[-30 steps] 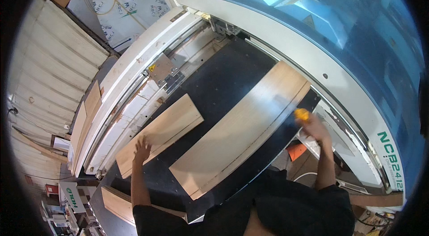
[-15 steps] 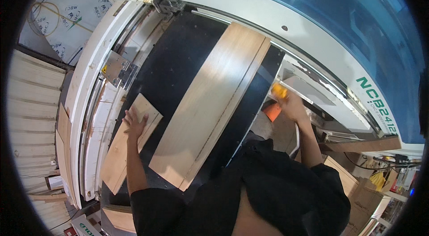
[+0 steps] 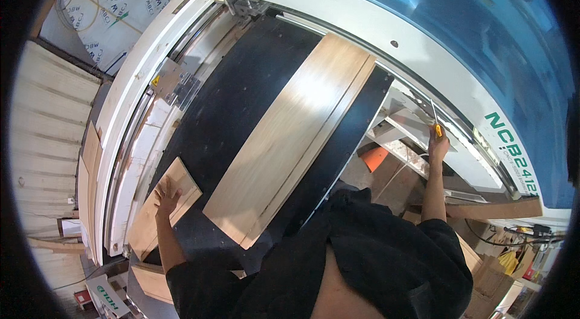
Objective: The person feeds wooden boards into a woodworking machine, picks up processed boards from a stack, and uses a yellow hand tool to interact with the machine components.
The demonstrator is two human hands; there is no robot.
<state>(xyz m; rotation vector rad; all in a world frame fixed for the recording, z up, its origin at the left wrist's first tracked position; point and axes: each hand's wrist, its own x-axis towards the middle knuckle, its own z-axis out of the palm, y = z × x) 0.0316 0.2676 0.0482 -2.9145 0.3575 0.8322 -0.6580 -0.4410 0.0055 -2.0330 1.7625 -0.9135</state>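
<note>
My left hand [image 3: 166, 195] lies with spread fingers on a short pale wooden board [image 3: 142, 225] at the left side of the black bed. To its right, a longer wooden board [image 3: 290, 144] rests at a slant, with a thin dark groove running along its right side. Out past the bed's right edge, my right hand [image 3: 439, 148] is closed round a yellow-handled tool [image 3: 438, 130]. A thin straight metal shaft points up from that handle, toward the machine's rail. The tool's exact kind is not plain.
The black machine bed [image 3: 235, 89] lies under a large blue-and-white hood [image 3: 386, 17]. White rails flank it at left. An orange piece [image 3: 374, 158] shows below its right edge. Another wooden board [image 3: 152, 283] is at lower left, and a brown beam [image 3: 498, 208] juts in at right.
My right hand has swung right and outward with the yellow-handled tool, toward the rail. My left hand and the short board have shifted down and left, away from the long board.
</note>
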